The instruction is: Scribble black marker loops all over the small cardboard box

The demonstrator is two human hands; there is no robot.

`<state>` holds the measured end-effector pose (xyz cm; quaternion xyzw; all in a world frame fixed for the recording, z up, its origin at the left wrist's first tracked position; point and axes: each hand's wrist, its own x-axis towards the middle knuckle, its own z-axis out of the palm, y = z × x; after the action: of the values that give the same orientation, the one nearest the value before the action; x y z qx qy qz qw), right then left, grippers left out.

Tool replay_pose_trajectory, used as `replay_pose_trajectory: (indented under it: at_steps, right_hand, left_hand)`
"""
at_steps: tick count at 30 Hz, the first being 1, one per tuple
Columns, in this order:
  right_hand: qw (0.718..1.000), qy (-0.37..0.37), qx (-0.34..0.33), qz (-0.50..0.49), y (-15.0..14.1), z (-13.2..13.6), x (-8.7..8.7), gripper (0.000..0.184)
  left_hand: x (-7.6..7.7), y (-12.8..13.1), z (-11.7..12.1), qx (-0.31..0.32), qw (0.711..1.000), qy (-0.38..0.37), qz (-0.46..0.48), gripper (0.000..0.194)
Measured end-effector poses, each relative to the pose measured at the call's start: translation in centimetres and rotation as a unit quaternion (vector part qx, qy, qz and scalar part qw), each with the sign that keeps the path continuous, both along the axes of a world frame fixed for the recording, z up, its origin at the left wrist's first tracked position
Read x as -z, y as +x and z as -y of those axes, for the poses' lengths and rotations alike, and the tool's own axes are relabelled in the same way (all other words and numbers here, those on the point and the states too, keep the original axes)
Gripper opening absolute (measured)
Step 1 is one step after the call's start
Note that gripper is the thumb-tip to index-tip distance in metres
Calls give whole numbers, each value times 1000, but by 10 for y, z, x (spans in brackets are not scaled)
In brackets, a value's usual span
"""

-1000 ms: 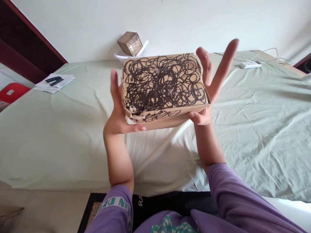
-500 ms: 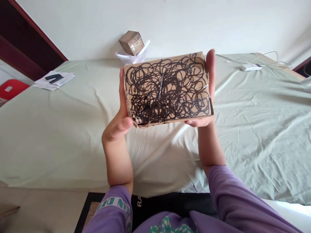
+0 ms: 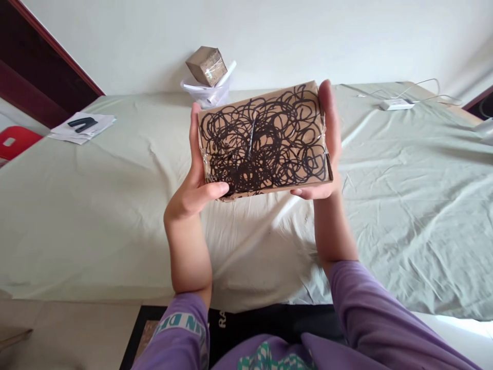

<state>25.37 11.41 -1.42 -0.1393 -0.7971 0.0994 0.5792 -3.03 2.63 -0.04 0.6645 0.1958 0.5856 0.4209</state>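
Between my two hands I hold up a brown cardboard box [image 3: 265,141], its facing side covered in black looping scribbles. Clear tape shines at its two short ends, and the box tilts slightly, right end higher. My left hand [image 3: 194,180] grips the left end, thumb lying over the lower left corner. At the other end, my right hand [image 3: 329,149] presses along the right side and supports the lower right corner from below. The back of the box is hidden from me.
Pale green cloth [image 3: 115,216] covers the table. At the back, a smaller cardboard box [image 3: 206,66] rests on a clear plastic tub [image 3: 210,95]. Papers [image 3: 82,131] with a black stapler-like object [image 3: 82,123] lie left. A white power strip [image 3: 396,104] with cables is far right.
My left thumb has moved from beside the box's lower left corner onto its scribbled face. The box has shifted slightly left at its right end.
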Motion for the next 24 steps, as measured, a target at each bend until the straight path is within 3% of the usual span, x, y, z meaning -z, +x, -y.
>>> replay_pose_trajectory:
  at_steps: [2, 6, 10, 12, 16, 20, 24]
  right_hand:
    - [996, 81, -15, -28, -4, 2, -3, 149]
    - [993, 97, -65, -31, -7, 2, -4, 149]
    - [998, -52, 1, 30, -2, -11, 4, 150]
    - [992, -117, 18, 32, -1, -18, 8, 157]
    - [994, -104, -24, -4, -7, -19, 13, 168]
    - [992, -103, -72, 13, -13, -5, 9, 148]
    - [984, -136, -111, 21, -14, -2, 11, 141]
  left_hand:
    - [-1, -1, 2, -7, 1000, 4, -2, 125]
    - [-1, 2, 8, -4, 995, 68, -70, 117]
    - [-1, -2, 6, -50, 991, 60, -107, 124]
    - [-1, -8, 0, -18, 992, 67, -104, 129]
    - [0, -12, -9, 61, 986, 109, -108, 151]
    - [-3, -3, -4, -17, 985, 128, -115, 127]
    - [0, -13, -7, -40, 989, 78, -119, 112]
